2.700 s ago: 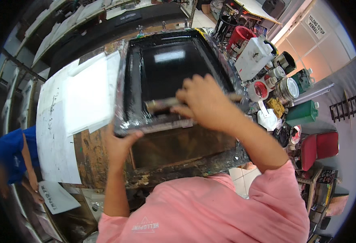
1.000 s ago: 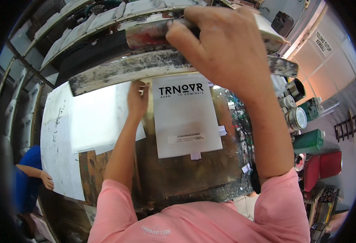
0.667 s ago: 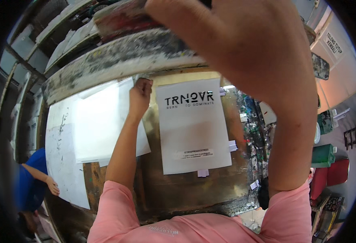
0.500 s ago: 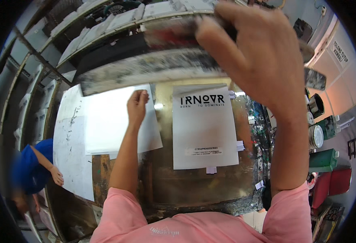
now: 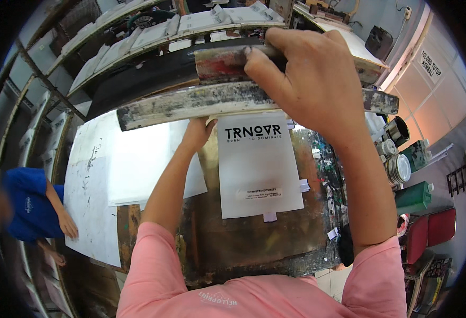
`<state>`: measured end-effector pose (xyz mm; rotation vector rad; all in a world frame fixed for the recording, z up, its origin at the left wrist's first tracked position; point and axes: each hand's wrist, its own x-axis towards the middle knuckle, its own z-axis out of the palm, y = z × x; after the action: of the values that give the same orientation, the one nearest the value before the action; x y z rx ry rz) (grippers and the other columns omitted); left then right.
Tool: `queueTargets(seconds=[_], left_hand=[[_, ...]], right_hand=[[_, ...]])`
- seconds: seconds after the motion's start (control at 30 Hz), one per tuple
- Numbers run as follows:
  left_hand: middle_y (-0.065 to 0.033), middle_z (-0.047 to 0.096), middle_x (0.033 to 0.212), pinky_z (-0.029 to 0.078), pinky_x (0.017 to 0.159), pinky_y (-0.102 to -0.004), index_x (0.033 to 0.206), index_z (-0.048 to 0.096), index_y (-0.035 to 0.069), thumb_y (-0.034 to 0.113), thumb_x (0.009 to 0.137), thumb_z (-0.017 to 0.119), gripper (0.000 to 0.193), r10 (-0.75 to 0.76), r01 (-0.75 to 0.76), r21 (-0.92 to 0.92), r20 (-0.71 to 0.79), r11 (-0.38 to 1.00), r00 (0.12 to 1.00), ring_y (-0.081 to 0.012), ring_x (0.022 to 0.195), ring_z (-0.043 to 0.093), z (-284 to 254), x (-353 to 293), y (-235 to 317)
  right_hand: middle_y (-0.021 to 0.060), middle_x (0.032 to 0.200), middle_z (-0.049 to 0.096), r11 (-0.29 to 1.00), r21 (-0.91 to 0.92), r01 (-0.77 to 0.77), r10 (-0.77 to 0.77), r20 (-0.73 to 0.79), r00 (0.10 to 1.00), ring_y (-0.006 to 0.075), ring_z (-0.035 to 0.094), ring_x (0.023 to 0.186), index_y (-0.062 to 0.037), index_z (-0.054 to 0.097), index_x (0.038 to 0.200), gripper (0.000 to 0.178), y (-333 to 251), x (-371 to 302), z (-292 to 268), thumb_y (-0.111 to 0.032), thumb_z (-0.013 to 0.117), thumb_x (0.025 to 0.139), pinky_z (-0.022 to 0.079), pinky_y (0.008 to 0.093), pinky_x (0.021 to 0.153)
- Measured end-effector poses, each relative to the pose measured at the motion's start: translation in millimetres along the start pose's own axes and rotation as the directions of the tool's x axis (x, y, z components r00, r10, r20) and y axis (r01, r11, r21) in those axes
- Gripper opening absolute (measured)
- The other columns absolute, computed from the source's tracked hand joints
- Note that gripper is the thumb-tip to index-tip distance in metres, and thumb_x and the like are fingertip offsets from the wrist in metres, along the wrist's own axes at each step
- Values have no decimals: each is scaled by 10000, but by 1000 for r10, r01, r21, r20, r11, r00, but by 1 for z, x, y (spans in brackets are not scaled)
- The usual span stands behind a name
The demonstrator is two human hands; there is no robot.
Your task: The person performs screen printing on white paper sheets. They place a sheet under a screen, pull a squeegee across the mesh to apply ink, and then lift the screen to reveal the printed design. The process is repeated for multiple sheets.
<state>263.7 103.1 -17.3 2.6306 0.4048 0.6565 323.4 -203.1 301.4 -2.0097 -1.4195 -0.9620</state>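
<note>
My right hand [image 5: 318,85] is closed around an ink-stained squeegee [image 5: 220,64] with red and black smears. Just in front of it, the stained near rail of a screen-printing frame [image 5: 174,106] is raised above the table and passes behind my wrist. My left hand [image 5: 197,135] reaches under that rail, beside the upper left corner of a white printed sheet [image 5: 259,167]. Its thumb points up, while the other fingers are hidden. Black print marks the sheet's top and lower part, and it lies flat among small paper tabs [image 5: 269,217]. Blank white sheets [image 5: 143,169] lie left of it.
The brown, ink-spattered table [image 5: 254,241] fills the middle. At the left edge stands a co-worker in a blue shirt [image 5: 29,204], one hand by the board. Racks of sheets [image 5: 206,20] run behind. Cans [image 5: 397,168], green jugs [image 5: 413,196] and a red chair [image 5: 429,236] are at right.
The frame's rail and my right hand with the squeegee have shifted slightly and are less blurred. My left hand has moved right and under the rail. The co-worker leans less over.
</note>
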Motion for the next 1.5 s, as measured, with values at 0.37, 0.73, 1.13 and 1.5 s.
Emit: queueTargets(seconds=[0.37, 0.73, 1.13, 1.5], left_hand=[[-120, 728, 954, 517, 794, -379, 1050, 721, -9, 221, 1037, 747, 232, 11, -37, -398, -67, 917, 998, -241, 896, 664, 1, 22, -11], [-29, 640, 814, 478, 674, -301, 988, 696, -13, 248, 1056, 731, 273, -721, 625, -358, -337, 693, 606, -104, 744, 555, -153, -349, -70], [-276, 335, 1736, 52, 1322, -683, 1669, 427, 66, 860, 814, 704, 1199, -71, -24, 443, 197, 896, 978, -452, 1651, 221, -101, -243, 59], [-280, 282, 1746, -2, 1270, -781, 1665, 433, 74, 984, 708, 634, 1336, 235, -273, 28, 430, 962, 872, -514, 1617, 239, 38, -199, 252]], right_hand=[[73, 587, 618, 1000, -27, -9, 12, 140, 990, 257, 565, 567, -56, 675, 689, 520, 6, 24, -23, -404, 478, 1021, 486, 466, 782], [193, 944, 756, 997, -61, 44, -45, -11, 999, 377, 694, 907, -6, 772, 1075, 418, -10, -29, -3, -390, 665, 950, 460, 478, 890], [207, 929, 745, 999, -29, 24, -23, 36, 999, 409, 691, 929, 15, 751, 1022, 445, -21, -35, -9, -408, 615, 994, 443, 486, 907], [90, 727, 687, 988, 149, -32, -4, 235, 972, 223, 621, 668, -64, 709, 816, 531, 6, -20, -10, -467, 472, 1067, 494, 501, 931]])
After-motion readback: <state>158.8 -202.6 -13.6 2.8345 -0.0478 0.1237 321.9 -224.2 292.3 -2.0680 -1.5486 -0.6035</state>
